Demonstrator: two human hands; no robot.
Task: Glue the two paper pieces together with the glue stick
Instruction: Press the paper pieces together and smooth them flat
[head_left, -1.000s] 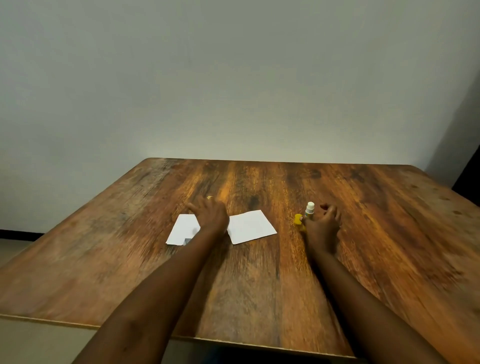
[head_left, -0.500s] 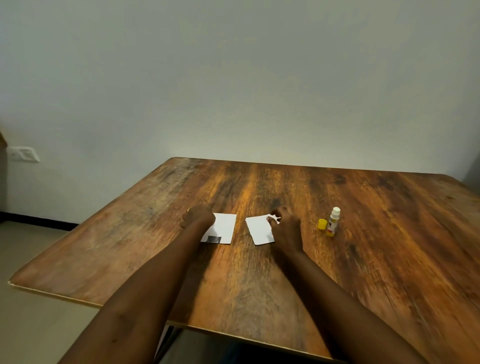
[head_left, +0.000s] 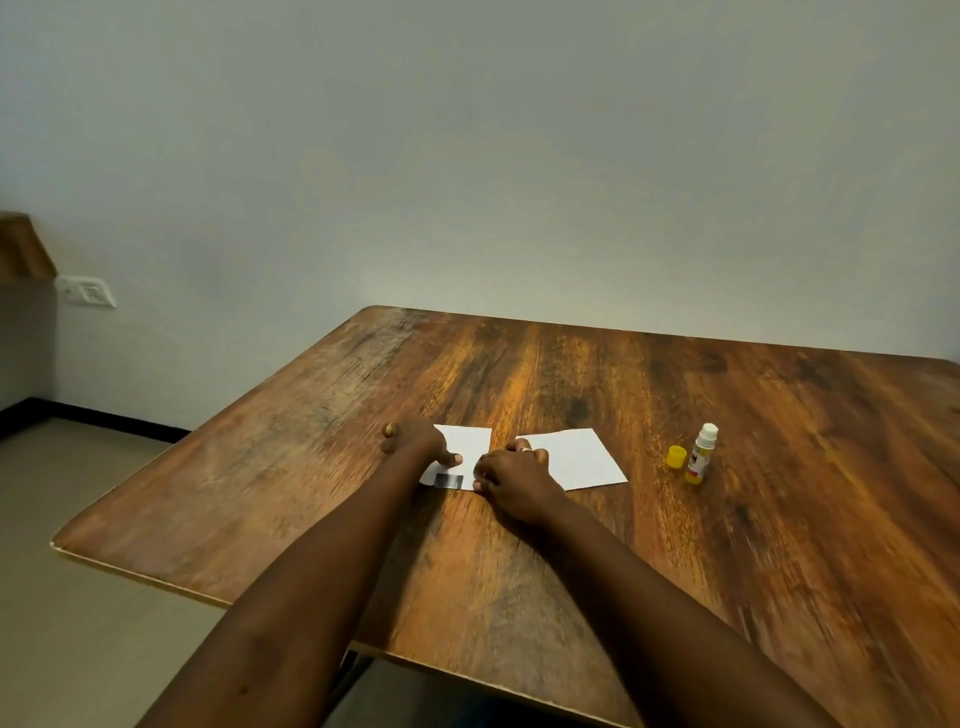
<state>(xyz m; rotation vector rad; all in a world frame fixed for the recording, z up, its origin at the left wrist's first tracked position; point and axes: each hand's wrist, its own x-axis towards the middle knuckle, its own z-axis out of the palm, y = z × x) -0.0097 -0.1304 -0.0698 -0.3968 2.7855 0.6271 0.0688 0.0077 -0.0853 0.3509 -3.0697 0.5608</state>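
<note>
Two white paper pieces lie side by side on the wooden table (head_left: 727, 545). The left paper (head_left: 470, 444) has a dark patch near its front edge. My left hand (head_left: 413, 441) holds its left edge, thumb on top and fingers curled at the rim. My right hand (head_left: 514, 480) sits between the papers with curled fingers, fingertips at the left paper's near right corner; a pinch cannot be made out. It covers the left corner of the right paper (head_left: 579, 460). The glue stick (head_left: 701, 460) stands upright and uncapped to the right, its yellow cap (head_left: 676, 457) beside it.
The table's left edge (head_left: 208, 447) drops to a tiled floor. A plain wall runs behind the table, with a socket (head_left: 85, 291) at the far left. Bare wood stretches right of the glue stick and toward me.
My right hand left the glue stick, crossed left over the right paper and now sits between the papers. My left hand shifted to the left paper's left edge. The view swung left.
</note>
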